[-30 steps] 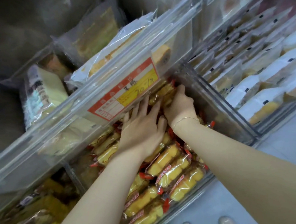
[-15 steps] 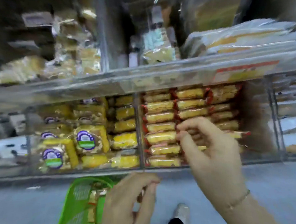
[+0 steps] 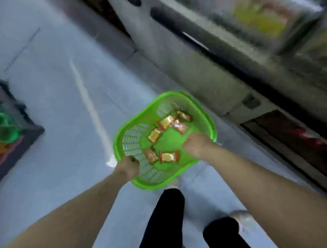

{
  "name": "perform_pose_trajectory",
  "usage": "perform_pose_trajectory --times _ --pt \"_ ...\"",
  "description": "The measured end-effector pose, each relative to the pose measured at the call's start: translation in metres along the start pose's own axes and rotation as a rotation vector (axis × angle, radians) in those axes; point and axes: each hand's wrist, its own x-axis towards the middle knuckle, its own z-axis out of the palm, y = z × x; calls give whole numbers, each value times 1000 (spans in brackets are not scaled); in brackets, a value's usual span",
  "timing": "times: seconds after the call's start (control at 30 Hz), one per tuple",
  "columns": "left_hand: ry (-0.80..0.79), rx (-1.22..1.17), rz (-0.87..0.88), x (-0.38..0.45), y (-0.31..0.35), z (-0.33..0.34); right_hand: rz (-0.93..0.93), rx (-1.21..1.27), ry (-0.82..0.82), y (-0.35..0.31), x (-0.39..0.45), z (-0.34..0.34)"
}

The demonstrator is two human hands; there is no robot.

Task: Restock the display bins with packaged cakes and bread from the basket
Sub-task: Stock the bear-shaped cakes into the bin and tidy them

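Low over the pale floor, left hand [image 3: 128,166] grips the near rim of a green slotted plastic basket [image 3: 133,141]; right hand [image 3: 194,147] reaches inside, fingers curled, contents uncertain. Six-odd gold-wrapped cake packets [image 3: 154,135] remain loose. Judged: collecting step; next, lift packets to the blurred bins [image 3: 261,16] far right.

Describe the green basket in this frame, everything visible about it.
The green basket looks like bright plastic, with slotted walls and a rolled rim. It sits tilted over the grey floor. The left hand grips its near rim; the right hand is at its right side. About six wrapped cakes lie loose on its bottom.
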Motion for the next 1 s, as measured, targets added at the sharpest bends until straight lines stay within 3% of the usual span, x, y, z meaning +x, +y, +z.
perform_pose_trajectory --times 0.2,0.33,0.37,0.47,0.6,0.8,1.0 --pt "-43 326 233 126 -14 89 168 -285 153 43 165 54" --pt "-147 730 302 190 -30 146 0 -514 246 68 253 81" --pt "-154 735 273 199 -32 157 -52 -572 277 71 273 85" --pt "-113 632 151 222 -38 182 -141 -641 394 72 319 91" --pt "-21 469 30 240 -35 202 -108 -686 439 69 351 103" --pt "114 237 -63 237 -40 208 105 -605 270 81 355 123" --pt "108 102 -215 248 -31 188 -14 -749 120 86 335 143"
